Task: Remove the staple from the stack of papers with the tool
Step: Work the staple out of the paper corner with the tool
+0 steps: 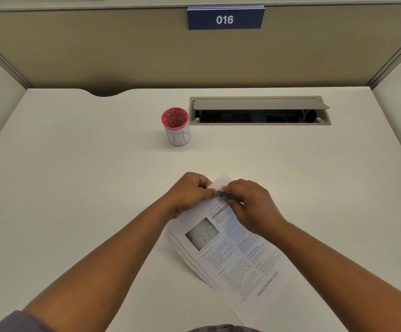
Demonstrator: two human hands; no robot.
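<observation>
Papers (237, 255) lie on the desk (75, 178) with their long axis running from near right to far left, the far corner pinched by the left hand (190, 192) while the right hand (249, 202), equally close, grips the metal tool (227, 195) against that corner.

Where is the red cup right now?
In the head view, the red cup stands on the desk beyond both hands, just left of the open cable hatch.

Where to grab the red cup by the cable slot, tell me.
Take the red cup round its white labelled side wall, coming from the near side. It stands upright with an open top and free desk in front, while the cable slot crowds its right.
</observation>
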